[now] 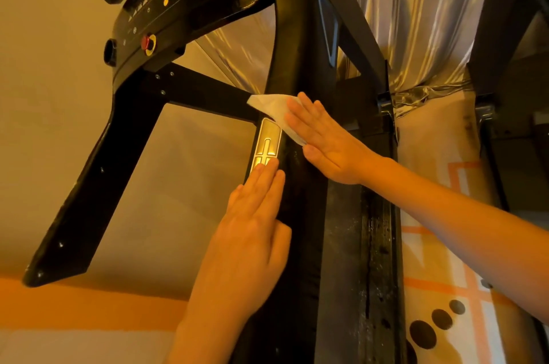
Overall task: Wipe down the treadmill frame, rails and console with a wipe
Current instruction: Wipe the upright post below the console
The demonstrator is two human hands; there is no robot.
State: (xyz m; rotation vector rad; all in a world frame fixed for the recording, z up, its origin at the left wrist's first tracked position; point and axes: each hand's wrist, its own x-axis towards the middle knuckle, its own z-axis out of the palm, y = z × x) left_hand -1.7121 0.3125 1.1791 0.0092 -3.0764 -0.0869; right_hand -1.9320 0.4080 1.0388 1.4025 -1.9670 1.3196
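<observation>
Above both hands hangs the black treadmill console [160, 4], tilted, with round yellow buttons and a red safety knob [147, 42] at its lower edge. A black crossbar [196, 87] dotted with small screws runs in from the left and ends just beside the fingertips of the right hand [323, 141]. Further left of the left hand [249, 230], a broad black handrail arm [95, 185] slopes down and away. To the right of the right hand, a shiny silver curtain [416, 22] is gathered and tied, partly hidden behind black frame bars. Under the right forearm lies a pale cloth with orange lines and black dots [439, 274].

Behind the frame, left of both hands, the room shows a plain beige wall [44, 96] with an orange band [89, 304] below it, all in warm yellow light.

The black upright post [297, 52] is glossy. The ribbed black rail [377, 245] beside it, below the right wrist, carries pale specks of dust. The right hand lies flat with straight fingers, pressing a crumpled white paper wipe [273, 108] against the post. The wipe sticks out to the left beyond the fingertips. The left hand is also flat and holds nothing. Its fingertips rest on the lower end of a brushed metal sensor plate [267, 141] set in the post just below the wipe.
</observation>
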